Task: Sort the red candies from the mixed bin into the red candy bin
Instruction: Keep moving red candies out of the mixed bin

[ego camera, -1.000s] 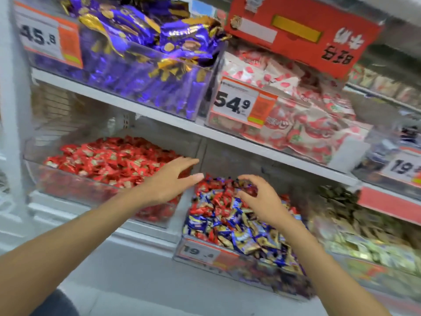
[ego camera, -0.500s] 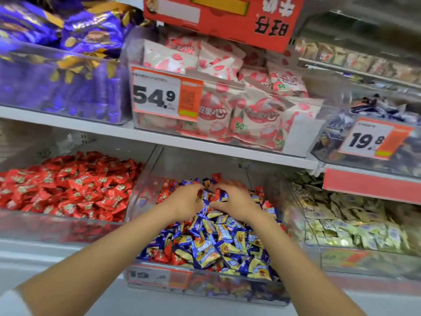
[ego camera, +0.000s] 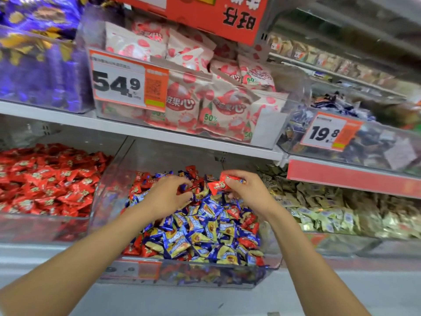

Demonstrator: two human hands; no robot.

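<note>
Here, the right hand pinches red candies above the mixed bin's back edge, the left hand's curled grip unclear; many more lie unsorted beside the red candy bin.

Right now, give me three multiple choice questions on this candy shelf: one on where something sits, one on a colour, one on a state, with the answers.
1. Where is the red candy bin relative to the mixed bin?
A) to its left B) to its right C) on the shelf above
2. Besides red, which colours fill the mixed bin?
A) green and white B) blue and yellow C) purple and gold
3. What is the right hand doing?
A) lying flat and open B) gripping the bin wall C) pinching red candies

Answers: 1 A, the all-red heap lies left of the mixed one. 2 B, blue and yellow wrappers cover most of it. 3 C, red wrappers show between its fingertips.
</note>
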